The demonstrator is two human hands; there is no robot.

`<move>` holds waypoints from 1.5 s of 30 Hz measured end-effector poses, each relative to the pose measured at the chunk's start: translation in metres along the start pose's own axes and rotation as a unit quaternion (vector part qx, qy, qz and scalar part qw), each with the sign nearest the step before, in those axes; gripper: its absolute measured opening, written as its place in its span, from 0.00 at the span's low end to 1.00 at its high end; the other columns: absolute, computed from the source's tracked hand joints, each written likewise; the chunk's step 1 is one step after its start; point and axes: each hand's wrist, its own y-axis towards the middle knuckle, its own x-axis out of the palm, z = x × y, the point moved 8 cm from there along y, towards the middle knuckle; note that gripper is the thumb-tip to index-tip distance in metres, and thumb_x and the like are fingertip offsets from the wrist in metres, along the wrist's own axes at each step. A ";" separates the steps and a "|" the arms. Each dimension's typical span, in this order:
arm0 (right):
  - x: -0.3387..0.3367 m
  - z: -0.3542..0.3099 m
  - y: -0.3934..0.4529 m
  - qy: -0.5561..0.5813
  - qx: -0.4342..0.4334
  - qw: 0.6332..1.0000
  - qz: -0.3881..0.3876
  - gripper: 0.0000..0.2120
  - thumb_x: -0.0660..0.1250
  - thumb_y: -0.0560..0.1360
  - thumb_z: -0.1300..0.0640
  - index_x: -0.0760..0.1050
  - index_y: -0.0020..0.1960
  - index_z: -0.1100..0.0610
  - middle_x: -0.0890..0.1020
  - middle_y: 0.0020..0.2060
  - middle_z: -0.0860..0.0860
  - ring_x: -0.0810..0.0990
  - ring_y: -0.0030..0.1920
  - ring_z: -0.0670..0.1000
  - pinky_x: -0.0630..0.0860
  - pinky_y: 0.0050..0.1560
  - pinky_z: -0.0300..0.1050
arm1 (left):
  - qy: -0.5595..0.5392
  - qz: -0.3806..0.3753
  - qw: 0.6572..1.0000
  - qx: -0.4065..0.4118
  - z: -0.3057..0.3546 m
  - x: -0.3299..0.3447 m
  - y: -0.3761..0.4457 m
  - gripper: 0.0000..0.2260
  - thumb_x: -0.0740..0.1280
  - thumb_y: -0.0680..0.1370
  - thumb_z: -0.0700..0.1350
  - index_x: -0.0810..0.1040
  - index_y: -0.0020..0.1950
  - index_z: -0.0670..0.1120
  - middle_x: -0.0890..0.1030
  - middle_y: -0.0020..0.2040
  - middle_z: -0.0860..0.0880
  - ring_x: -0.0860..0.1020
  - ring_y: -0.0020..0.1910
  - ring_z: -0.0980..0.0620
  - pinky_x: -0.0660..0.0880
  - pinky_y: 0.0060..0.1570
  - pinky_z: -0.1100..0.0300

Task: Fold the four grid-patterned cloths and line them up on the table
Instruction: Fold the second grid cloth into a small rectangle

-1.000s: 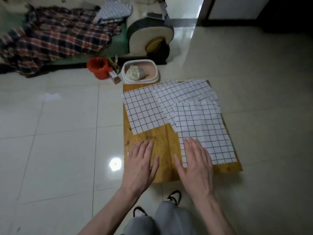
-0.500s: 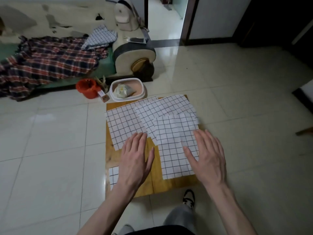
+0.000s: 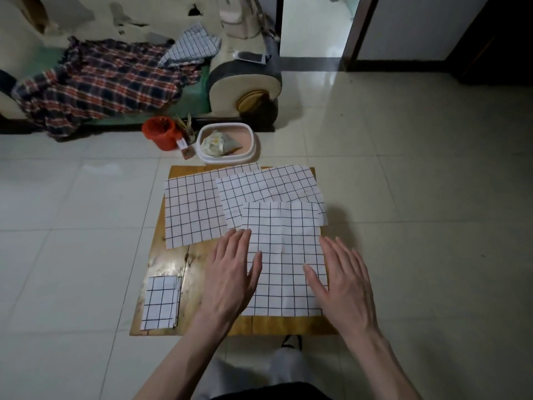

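A low, square desk of yellowish wooden boards (image 3: 199, 255) stood on the pale tiled floor (image 3: 72, 255). Three unfolded white cloths with black grid lines lay on its top: one at the far left (image 3: 193, 209), one at the far right (image 3: 271, 186) overlapping it, and a nearer one (image 3: 285, 255) lying over the second. A small folded grid cloth (image 3: 160, 301) sat at the near left corner, apart from the others. Both hands rested flat on the nearest cloth's side edges.
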 end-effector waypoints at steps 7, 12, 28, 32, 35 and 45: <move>0.031 0.021 0.022 0.024 -0.017 0.999 -0.020 0.32 0.53 0.83 0.37 0.65 0.80 0.54 0.70 0.78 0.51 0.64 0.79 0.50 0.57 0.81 0.50 | -0.011 -0.046 0.999 -0.002 -0.006 0.043 0.020 0.25 0.55 0.86 0.57 0.72 0.77 0.44 0.78 0.73 0.45 0.71 0.76 0.46 0.69 0.75 0.46; 0.063 0.031 0.039 0.020 -0.019 0.999 -0.025 0.30 0.54 0.84 0.39 0.66 0.80 0.54 0.70 0.78 0.50 0.63 0.80 0.50 0.49 0.82 0.47 | -0.033 -0.047 0.998 0.015 -0.017 0.081 0.033 0.22 0.60 0.85 0.53 0.76 0.74 0.43 0.79 0.71 0.44 0.73 0.74 0.45 0.71 0.74 0.45; 0.255 0.120 0.053 0.039 0.016 0.997 -0.063 0.28 0.55 0.84 0.40 0.64 0.80 0.52 0.69 0.78 0.49 0.64 0.80 0.49 0.48 0.82 0.45 | -0.098 -0.095 0.990 0.032 -0.061 0.275 0.025 0.19 0.59 0.86 0.53 0.76 0.74 0.48 0.79 0.71 0.50 0.72 0.74 0.52 0.66 0.76 0.55; 0.302 0.145 0.054 0.052 0.007 0.997 -0.063 0.28 0.55 0.84 0.41 0.67 0.79 0.54 0.70 0.77 0.50 0.64 0.79 0.49 0.49 0.82 0.45 | -0.104 -0.112 0.988 0.032 -0.074 0.326 0.019 0.19 0.60 0.86 0.51 0.76 0.74 0.48 0.78 0.71 0.50 0.72 0.74 0.52 0.68 0.75 0.52; 0.329 0.158 0.060 0.056 -0.019 0.997 -0.048 0.27 0.57 0.84 0.43 0.69 0.78 0.56 0.72 0.76 0.50 0.66 0.79 0.50 0.52 0.82 0.47 | -0.100 -0.117 0.987 0.045 -0.080 0.357 0.017 0.19 0.59 0.86 0.51 0.75 0.75 0.47 0.77 0.72 0.50 0.71 0.74 0.51 0.70 0.74 0.48; 0.384 0.177 0.087 0.045 -0.148 0.987 -0.034 0.19 0.67 0.81 0.53 0.78 0.70 0.57 0.78 0.70 0.53 0.74 0.72 0.55 0.73 0.69 0.58 | -0.028 -0.106 0.991 0.072 -0.102 0.407 0.023 0.28 0.69 0.83 0.43 0.65 0.82 0.44 0.68 0.81 0.45 0.62 0.81 0.45 0.66 0.77 0.40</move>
